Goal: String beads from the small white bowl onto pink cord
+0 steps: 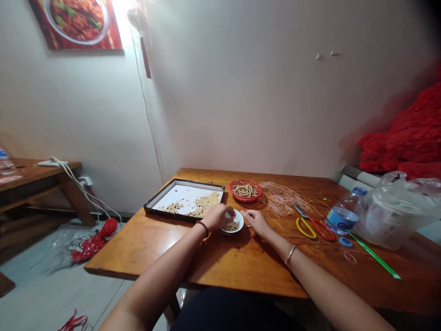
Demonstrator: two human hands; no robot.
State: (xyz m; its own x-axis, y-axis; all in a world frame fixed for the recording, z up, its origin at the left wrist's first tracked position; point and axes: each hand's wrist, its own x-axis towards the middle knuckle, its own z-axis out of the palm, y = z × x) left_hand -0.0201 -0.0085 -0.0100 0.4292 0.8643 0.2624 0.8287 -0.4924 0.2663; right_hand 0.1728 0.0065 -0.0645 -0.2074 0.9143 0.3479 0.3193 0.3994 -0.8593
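A small white bowl point(240, 218) with little beads point(230, 226) in it stands near the middle of the wooden table. My left hand point(218, 217), with a dark red bead bracelet at the wrist, reaches over the bowl's left side, its fingers curled together inside the rim. Just right of the bowl, my right hand point(257, 222) rests low with thumb and fingers pinched. What either hand holds is too small to make out. Left of the bowl, a black-edged white tray point(168, 196) carries many pale beads and some dark ones.
Behind the bowl are a red basket point(245, 199) of beaded strings and a heap of pink cords point(284, 197). To the right lie scissors point(315, 224), a water bottle point(344, 211), a blue cap point(345, 242), a green strip point(375, 256) and a plastic bag point(396, 211).
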